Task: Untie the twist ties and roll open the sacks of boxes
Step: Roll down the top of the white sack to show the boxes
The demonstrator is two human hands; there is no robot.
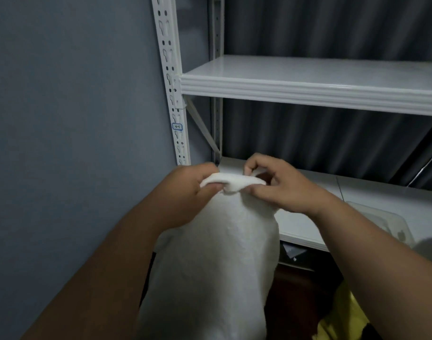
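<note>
Hands: left hand (192,190) and right hand (278,185), both pinching the gathered neck of one white sack (215,261), close together at its top. Sack: upright before the white shelf (308,84), between the forearms. Likely handling: soft, pliant cloth, probably bulky; best taken at the bunched mouth. Appearance: plain white, faintly textured, full-bodied. Twist tie: not visible.

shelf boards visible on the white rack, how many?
2. The upper shelf runs across the frame above the hands; the lower shelf sits behind the white sack, partly hidden by it and the right hand. More may lie out of frame.
</note>
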